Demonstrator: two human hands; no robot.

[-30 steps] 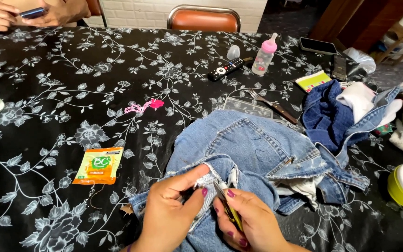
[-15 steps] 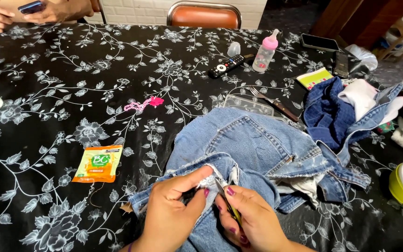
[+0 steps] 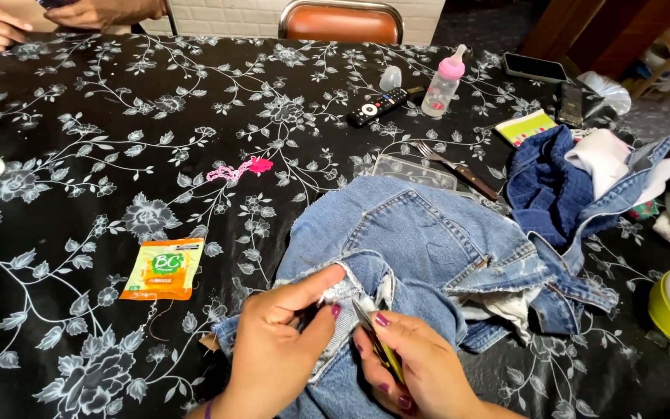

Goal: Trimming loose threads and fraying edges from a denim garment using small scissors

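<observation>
Left hand (image 3: 277,341) pinches the frayed edge of the blue jeans (image 3: 420,248), fingers closed on the cloth. Jeans lie crumpled on the worktop (image 3: 79,155), near centre-right. Right hand (image 3: 416,368) grips a slim yellow-handled tool (image 3: 378,345), tip at the seam. Seam looks partly opened; most stitching seems left. Orange packet (image 3: 163,268) lies apart, far left.

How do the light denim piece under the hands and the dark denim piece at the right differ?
The light denim piece is pale, faded blue; the dark denim piece is deep navy. The light one lies spread out with a pocket showing, and both hands pinch its frayed edge; the dark one sits bunched beside white cloth, untouched. Both rest on the flowered tablecloth.
</observation>
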